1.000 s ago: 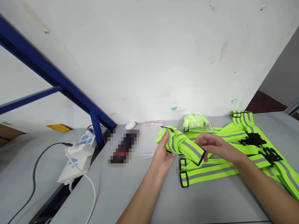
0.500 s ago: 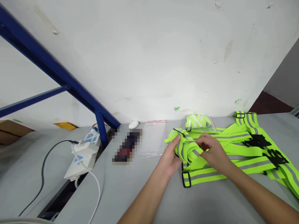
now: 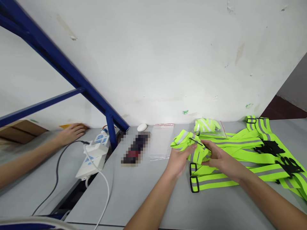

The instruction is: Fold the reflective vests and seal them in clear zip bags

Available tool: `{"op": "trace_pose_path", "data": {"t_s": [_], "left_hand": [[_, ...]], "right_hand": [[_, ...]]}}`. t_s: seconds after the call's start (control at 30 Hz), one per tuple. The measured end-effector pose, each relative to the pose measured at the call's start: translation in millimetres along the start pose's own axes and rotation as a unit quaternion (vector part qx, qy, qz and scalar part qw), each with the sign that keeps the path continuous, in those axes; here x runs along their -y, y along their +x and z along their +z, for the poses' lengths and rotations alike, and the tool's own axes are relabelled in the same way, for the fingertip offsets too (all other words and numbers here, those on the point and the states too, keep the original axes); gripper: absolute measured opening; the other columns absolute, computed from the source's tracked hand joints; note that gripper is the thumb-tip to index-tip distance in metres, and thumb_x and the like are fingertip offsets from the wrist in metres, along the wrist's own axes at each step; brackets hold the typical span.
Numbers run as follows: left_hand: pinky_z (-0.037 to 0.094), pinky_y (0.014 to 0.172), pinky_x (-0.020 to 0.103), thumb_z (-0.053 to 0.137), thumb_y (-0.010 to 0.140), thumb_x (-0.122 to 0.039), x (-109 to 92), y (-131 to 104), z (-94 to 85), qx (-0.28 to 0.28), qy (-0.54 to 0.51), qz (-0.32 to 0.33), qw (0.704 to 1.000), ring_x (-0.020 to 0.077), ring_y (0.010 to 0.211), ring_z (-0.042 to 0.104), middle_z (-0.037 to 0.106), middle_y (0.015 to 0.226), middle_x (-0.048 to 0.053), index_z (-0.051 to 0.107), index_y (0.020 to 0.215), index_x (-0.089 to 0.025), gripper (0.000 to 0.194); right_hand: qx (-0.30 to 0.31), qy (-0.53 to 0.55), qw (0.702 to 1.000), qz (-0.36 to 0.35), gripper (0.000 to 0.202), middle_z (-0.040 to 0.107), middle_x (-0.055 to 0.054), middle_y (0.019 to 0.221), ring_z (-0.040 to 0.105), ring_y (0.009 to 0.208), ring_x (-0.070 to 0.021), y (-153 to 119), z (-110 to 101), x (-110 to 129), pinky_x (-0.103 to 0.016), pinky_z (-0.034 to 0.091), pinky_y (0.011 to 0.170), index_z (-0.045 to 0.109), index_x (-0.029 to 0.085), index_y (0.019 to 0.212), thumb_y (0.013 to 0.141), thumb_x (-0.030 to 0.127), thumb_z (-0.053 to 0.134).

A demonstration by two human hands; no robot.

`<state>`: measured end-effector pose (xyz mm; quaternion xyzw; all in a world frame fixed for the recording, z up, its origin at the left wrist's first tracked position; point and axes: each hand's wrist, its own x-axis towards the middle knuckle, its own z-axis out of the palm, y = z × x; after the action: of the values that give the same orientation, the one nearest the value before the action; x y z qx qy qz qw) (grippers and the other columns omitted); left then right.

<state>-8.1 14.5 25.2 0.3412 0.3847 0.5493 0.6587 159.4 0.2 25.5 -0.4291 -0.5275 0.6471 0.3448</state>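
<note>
A folded neon-yellow reflective strap bundle (image 3: 183, 140) with grey stripes and a black buckle is held between both hands. My left hand (image 3: 178, 159) grips its near left side, thumb on top by the buckle. On the right side, my right hand (image 3: 222, 161) is closed round the bundle's edge, its fingertips partly hidden. Beneath and to the right lie more neon straps (image 3: 240, 156) with black buckles and black joining pieces. Behind the bundle, a clear bag (image 3: 208, 126) contains another folded strap. A flat clear zip bag (image 3: 161, 140) with a red seal line lies to the left.
A white oval object (image 3: 142, 127) and a pixelated dark item (image 3: 135, 150) lie left of the zip bag. Farther left are a power strip (image 3: 92, 159) with cables and a blue metal frame (image 3: 96, 103). Another person's hand (image 3: 72, 132) rests on a yellow item at the left.
The bundle has turned in my hands, and my right hand has closed in on its right side. Another person's forearm and hand have appeared at the left. The view has shifted slightly.
</note>
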Motion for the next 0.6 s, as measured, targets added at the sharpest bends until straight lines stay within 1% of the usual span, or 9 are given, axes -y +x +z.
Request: {"op": "trace_pose_path", "data": {"t_s": [0.03, 0.1, 0.17, 0.23, 0.33, 0.43, 0.47, 0.53, 0.6], "left_hand": [[0.049, 0.092, 0.039, 0.081, 0.065, -0.028, 1, -1, 0.9, 0.004, 0.02, 0.009, 1.0, 0.028, 0.105, 0.064, 0.072, 0.105, 0.01, 0.069, 0.105, -0.016, 0.044], [0.049, 0.092, 0.04, 0.08, 0.065, -0.028, 5, -3, 3.2, 0.017, 0.06, 0.012, 0.998, 0.0278, 0.103, 0.065, 0.072, 0.103, 0.01, 0.071, 0.101, -0.016, 0.039], [0.048, 0.092, 0.038, 0.079, 0.067, -0.027, 7, -7, 5.5, 0.035, 0.095, 0.01, 0.995, 0.0267, 0.102, 0.065, 0.073, 0.102, 0.008, 0.072, 0.098, -0.017, 0.033], [0.047, 0.091, 0.036, 0.077, 0.069, -0.026, 7, -10, 7.2, 0.055, 0.108, 0.001, 0.993, 0.0254, 0.102, 0.064, 0.073, 0.101, 0.006, 0.072, 0.098, -0.018, 0.03], [0.046, 0.091, 0.037, 0.074, 0.072, -0.03, 4, -14, 8.0, 0.075, 0.066, -0.045, 0.994, 0.0257, 0.105, 0.062, 0.072, 0.102, 0.007, 0.072, 0.099, -0.019, 0.029], [0.044, 0.091, 0.038, 0.074, 0.07, -0.029, 1, -16, 7.0, 0.048, 0.0, -0.118, 0.992, 0.0281, 0.106, 0.061, 0.072, 0.1, 0.008, 0.071, 0.094, -0.017, 0.027], [0.043, 0.091, 0.038, 0.073, 0.068, -0.026, 1, -17, 6.5, 0.033, -0.011, -0.13, 0.991, 0.0288, 0.106, 0.06, 0.072, 0.098, 0.007, 0.071, 0.092, -0.017, 0.026], [0.043, 0.09, 0.038, 0.07, 0.066, -0.021, 1, -17, 5.8, 0.024, -0.012, -0.128, 0.991, 0.0293, 0.106, 0.06, 0.072, 0.096, 0.007, 0.07, 0.089, -0.016, 0.024], [0.042, 0.091, 0.038, 0.066, 0.068, -0.022, 0, -17, 4.7, 0.068, -0.019, -0.112, 0.991, 0.0294, 0.107, 0.059, 0.071, 0.1, 0.008, 0.069, 0.092, -0.015, 0.026]], "right_hand": [[-0.004, 0.004, 1.0, 0.02, 0.064, 0.048, -0.005, 0.139, 0.041, 0.131, -0.0271, 0, 0, -1, -0.038, 0.048, 0.092, 0.043, 0.031, 0.136, 0.076, 0.024, 0.065], [-0.041, -0.008, 0.998, 0.038, 0.064, 0.044, -0.006, 0.144, 0.035, 0.135, -0.029, 1, 1, -3, -0.041, 0.044, 0.098, 0.046, 0.029, 0.135, 0.076, 0.033, 0.069], [-0.078, -0.04, 0.996, 0.019, 0.065, 0.05, -0.007, 0.139, 0.04, 0.132, -0.0307, 3, 5, -4, -0.045, 0.04, 0.102, 0.05, 0.027, 0.132, 0.073, 0.04, 0.073], [-0.093, -0.074, 0.993, -0.019, 0.065, 0.06, -0.007, 0.127, 0.05, 0.121, -0.031, 6, 10, -3, -0.047, 0.04, 0.102, 0.054, 0.024, 0.126, 0.069, 0.043, 0.076], [-0.096, -0.094, 0.99, -0.053, 0.057, 0.068, -0.006, 0.112, 0.057, 0.111, -0.0299, 7, 13, 0, -0.045, 0.044, 0.097, 0.059, 0.021, 0.117, 0.067, 0.041, 0.077], [-0.093, -0.099, 0.99, -0.048, 0.046, 0.07, -0.004, 0.107, 0.061, 0.105, -0.0286, 6, 14, 4, -0.041, 0.048, 0.091, 0.064, 0.022, 0.109, 0.069, 0.041, 0.075], [-0.092, -0.101, 0.99, -0.043, 0.042, 0.071, -0.004, 0.106, 0.063, 0.102, -0.0283, 5, 14, 6, -0.04, 0.05, 0.088, 0.065, 0.022, 0.106, 0.07, 0.042, 0.075], [-0.094, -0.104, 0.989, -0.042, 0.039, 0.072, -0.004, 0.103, 0.065, 0.098, -0.0282, 3, 15, 8, -0.039, 0.052, 0.084, 0.067, 0.021, 0.101, 0.071, 0.044, 0.074], [-0.095, -0.111, 0.988, -0.054, 0.039, 0.073, -0.005, 0.105, 0.066, 0.098, -0.0283, 3, 15, 10, -0.038, 0.053, 0.083, 0.067, 0.021, 0.102, 0.071, 0.045, 0.073]]}}
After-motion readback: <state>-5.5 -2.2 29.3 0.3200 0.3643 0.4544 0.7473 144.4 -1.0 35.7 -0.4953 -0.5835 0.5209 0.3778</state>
